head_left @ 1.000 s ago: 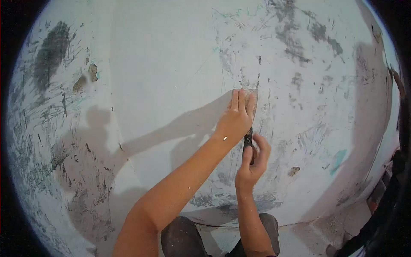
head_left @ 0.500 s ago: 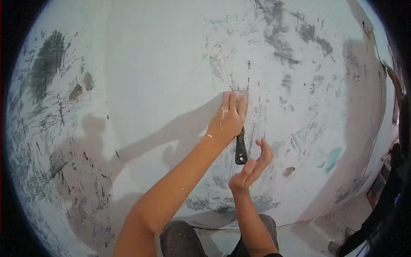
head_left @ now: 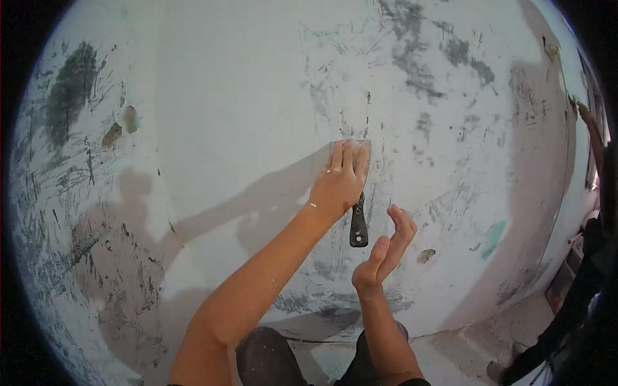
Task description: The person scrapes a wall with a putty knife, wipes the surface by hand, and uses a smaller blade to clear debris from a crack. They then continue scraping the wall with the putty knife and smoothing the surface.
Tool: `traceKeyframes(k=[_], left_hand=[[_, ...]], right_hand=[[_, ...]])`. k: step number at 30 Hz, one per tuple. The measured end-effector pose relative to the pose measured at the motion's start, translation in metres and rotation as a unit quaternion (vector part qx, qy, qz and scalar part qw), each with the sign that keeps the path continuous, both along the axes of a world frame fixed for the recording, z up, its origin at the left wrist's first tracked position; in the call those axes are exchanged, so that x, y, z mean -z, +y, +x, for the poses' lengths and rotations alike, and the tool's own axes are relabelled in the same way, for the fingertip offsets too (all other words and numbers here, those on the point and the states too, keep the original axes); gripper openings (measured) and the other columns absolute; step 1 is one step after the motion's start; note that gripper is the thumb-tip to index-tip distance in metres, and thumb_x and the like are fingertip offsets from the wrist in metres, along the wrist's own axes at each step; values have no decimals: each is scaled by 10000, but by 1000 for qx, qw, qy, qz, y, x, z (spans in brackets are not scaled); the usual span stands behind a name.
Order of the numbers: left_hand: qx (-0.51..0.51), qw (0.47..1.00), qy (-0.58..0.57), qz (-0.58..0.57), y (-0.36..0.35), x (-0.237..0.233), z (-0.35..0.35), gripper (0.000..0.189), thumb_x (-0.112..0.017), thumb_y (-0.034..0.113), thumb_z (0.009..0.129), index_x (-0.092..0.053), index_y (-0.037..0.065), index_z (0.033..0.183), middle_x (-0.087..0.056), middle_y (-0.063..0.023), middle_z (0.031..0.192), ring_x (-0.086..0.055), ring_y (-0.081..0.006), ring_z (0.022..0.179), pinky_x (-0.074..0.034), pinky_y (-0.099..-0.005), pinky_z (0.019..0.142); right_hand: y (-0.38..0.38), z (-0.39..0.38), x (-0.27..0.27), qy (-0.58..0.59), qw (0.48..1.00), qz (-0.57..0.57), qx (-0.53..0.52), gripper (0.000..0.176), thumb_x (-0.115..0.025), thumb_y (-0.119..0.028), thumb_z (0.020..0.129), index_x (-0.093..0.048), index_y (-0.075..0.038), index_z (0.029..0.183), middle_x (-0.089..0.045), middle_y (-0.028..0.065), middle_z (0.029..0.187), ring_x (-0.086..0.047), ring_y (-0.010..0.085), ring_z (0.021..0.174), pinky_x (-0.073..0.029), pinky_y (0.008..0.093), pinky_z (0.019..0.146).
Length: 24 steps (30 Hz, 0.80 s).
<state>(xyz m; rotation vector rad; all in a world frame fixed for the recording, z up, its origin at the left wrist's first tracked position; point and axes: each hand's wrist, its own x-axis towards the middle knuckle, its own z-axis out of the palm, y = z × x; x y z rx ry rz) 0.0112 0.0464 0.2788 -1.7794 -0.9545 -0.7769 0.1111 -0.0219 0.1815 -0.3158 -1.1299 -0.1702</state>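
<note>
My left hand is closed on a putty knife, its fingers laid flat along the blade and pressing it to the wall. Out below the palm sticks the putty knife's black handle, with a hole near its end. A sliver of the blade shows past the fingertips; the rest is covered. White flecks dot the hand and forearm. To the right of the handle, my right hand is held up with nothing in it, fingers loosely bent and apart from the thumb. It does not touch the knife.
Dark scuffs and scratches mark the wall, with chipped holes at left and a smaller hole at right. My knees are close to the wall's base. Dusty floor and a dark object lie at lower right.
My left hand and the putty knife have shifted very slightly down on the wall. My right hand has moved a little rightward, away from the handle. The view has shifted slightly.
</note>
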Motion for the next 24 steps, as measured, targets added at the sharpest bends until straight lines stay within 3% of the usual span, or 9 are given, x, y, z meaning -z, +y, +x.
traceKeyframes(k=[2, 5, 13, 18, 24], left_hand=[[-21, 1000, 1, -2, 0, 0, 0, 521, -498, 107, 921, -388, -37, 1410, -435, -320, 1404, -435, -477, 1309, -512, -452, 980], [-8, 1000, -26, -10, -2, -7, -3, 524, -506, 103, 919, -388, -31, 1412, -435, -296, 1411, -439, -438, 1322, -546, -454, 934], [-10, 999, -25, -18, 2, -10, -4, 503, -482, 74, 929, -383, -42, 1409, -409, -306, 1425, -435, -457, 1318, -536, -468, 948], [-8, 1000, -15, -19, -1, -10, -6, 506, -483, 78, 931, -378, -49, 1409, -405, -323, 1415, -439, -467, 1310, -543, -478, 935], [-22, 999, -20, 12, 2, -33, -3, 527, -499, 60, 905, -374, -72, 1399, -413, -323, 1407, -414, -460, 1332, -551, -469, 919]], right_hand=[[1, -1, -6, -2, 1000, 8, -1, 423, -388, -214, 970, -471, 84, 1259, -469, 210, 1240, -417, 320, 1185, -324, 454, 1031], [1, 0, -9, -20, 1000, 11, 16, 412, -388, -220, 980, -488, 62, 1263, -472, 216, 1217, -434, 319, 1153, -342, 454, 1009], [-2, -9, -15, -27, 999, 4, 27, 428, -394, -245, 980, -481, 63, 1265, -466, 215, 1197, -441, 318, 1136, -354, 450, 998], [-10, -12, -5, 33, 997, 39, 63, 426, -403, -227, 958, -463, 71, 1257, -470, 201, 1193, -427, 311, 1150, -346, 465, 1002], [27, -32, -55, 114, 993, 16, 39, 426, -377, -218, 952, -439, 75, 1254, -463, 188, 1201, -424, 298, 1148, -333, 463, 1014]])
